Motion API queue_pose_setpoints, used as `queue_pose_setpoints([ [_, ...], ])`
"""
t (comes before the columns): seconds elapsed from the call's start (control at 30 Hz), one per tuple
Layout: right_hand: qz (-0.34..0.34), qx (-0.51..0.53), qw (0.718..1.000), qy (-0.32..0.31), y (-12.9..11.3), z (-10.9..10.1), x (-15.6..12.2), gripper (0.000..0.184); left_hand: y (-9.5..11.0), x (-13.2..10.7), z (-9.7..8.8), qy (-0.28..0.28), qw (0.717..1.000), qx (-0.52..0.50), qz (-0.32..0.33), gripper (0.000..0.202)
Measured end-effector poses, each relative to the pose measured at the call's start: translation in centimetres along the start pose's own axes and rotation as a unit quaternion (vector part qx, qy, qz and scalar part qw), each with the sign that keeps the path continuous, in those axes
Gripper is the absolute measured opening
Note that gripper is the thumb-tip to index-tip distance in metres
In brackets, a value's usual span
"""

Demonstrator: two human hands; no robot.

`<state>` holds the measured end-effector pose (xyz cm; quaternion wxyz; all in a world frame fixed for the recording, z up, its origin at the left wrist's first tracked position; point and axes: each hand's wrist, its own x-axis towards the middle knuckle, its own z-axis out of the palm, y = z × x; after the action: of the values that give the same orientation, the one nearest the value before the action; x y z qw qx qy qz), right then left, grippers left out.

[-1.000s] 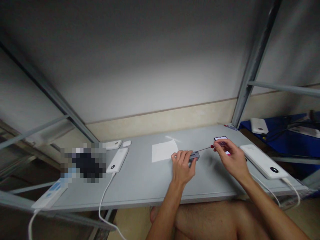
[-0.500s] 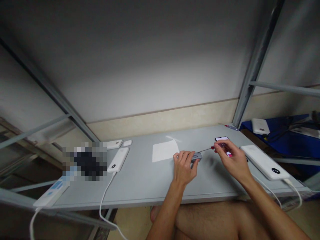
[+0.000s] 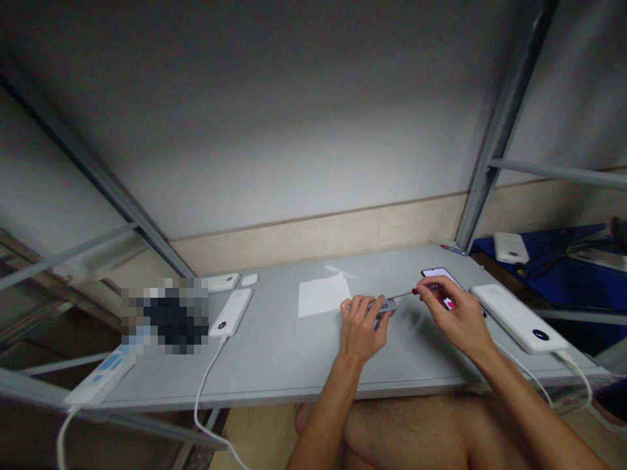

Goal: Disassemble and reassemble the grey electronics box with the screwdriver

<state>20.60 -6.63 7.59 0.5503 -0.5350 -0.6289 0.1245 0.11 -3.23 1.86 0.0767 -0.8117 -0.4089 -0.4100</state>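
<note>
My left hand [image 3: 363, 321] is closed around a small grey slotted box [image 3: 385, 305], pressing it on the grey table [image 3: 274, 359]. My right hand [image 3: 453, 313] pinches the red handle of a thin screwdriver [image 3: 415, 292]. Its metal shaft points left, and the tip meets the right end of the grey box; the exact contact point is too small to tell. Behind my right hand lies a phone [image 3: 443, 274] with a lit screen, partly covered by my fingers. A sheet of white paper [image 3: 321, 295] lies just left of the box.
A white power bank [image 3: 514, 316] with a cable lies at the right, another [image 3: 234, 313] at the left beside a small white case [image 3: 249, 280]. A power strip [image 3: 100, 378] juts over the left edge. A pen-like tool [image 3: 454, 250] lies at the back right corner.
My right hand has shifted very slightly and turned a little at the screwdriver handle, showing more of the phone. My left hand and the box have hardly moved.
</note>
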Motion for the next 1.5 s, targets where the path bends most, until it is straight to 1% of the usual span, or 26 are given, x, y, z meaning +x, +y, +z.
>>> queue_pose_setpoints([
  [0.27,-0.027,-0.036,0.999,-0.025,-0.9,-0.3,-0.1,0.021,0.1,0.1,-0.3,0.002,1.0,0.001,0.01,0.029],
  [0.63,-0.059,-0.063,0.995,-0.045,-1.4,-0.6,-0.3,0.021,0.0,0.1,-0.1,-0.001,1.0,0.008,0.02,0.027],
  [0.73,-0.054,-0.058,0.996,-0.045,-1.4,-0.6,-0.3,0.021,-0.1,0.0,0.0,0.003,1.0,0.005,0.025,0.026],
  [0.9,-0.023,-0.045,0.997,-0.058,-1.1,-1.0,-0.1,0.021,-0.3,-0.2,0.3,-0.001,1.0,-0.011,0.027,0.026],
  [1.0,-0.019,-0.081,0.993,-0.082,-1.4,-1.5,0.0,0.02,-0.4,-0.2,0.3,-0.007,0.999,-0.021,0.03,0.026],
  [1.07,-0.02,-0.137,0.987,-0.087,-2.0,-1.9,0.2,0.02,-0.4,-0.2,0.3,-0.012,0.999,-0.025,0.029,0.025],
  [1.13,-0.028,-0.213,0.973,-0.087,-2.8,-2.1,0.5,0.019,-0.4,-0.2,0.2,-0.018,0.999,-0.03,0.027,0.024],
  [1.23,-0.056,-0.33,0.936,-0.112,-4.1,-2.4,1.4,0.019,-0.4,-0.2,0.2,-0.02,0.999,-0.04,0.026,0.024],
  [1.4,-0.1,-0.464,0.851,-0.224,-5.6,-2.9,3.6,0.032,-0.5,-0.2,0.3,-0.027,0.998,-0.054,0.023,0.024],
  [1.47,-0.116,-0.499,0.817,-0.264,-5.9,-3.2,4.6,0.037,-0.6,-0.1,0.3,-0.03,0.998,-0.056,0.02,0.024],
  [1.5,-0.13,-0.499,0.807,-0.286,-6.1,-3.3,5.0,0.037,-0.6,-0.1,0.3,-0.03,0.998,-0.059,0.018,0.024],
])
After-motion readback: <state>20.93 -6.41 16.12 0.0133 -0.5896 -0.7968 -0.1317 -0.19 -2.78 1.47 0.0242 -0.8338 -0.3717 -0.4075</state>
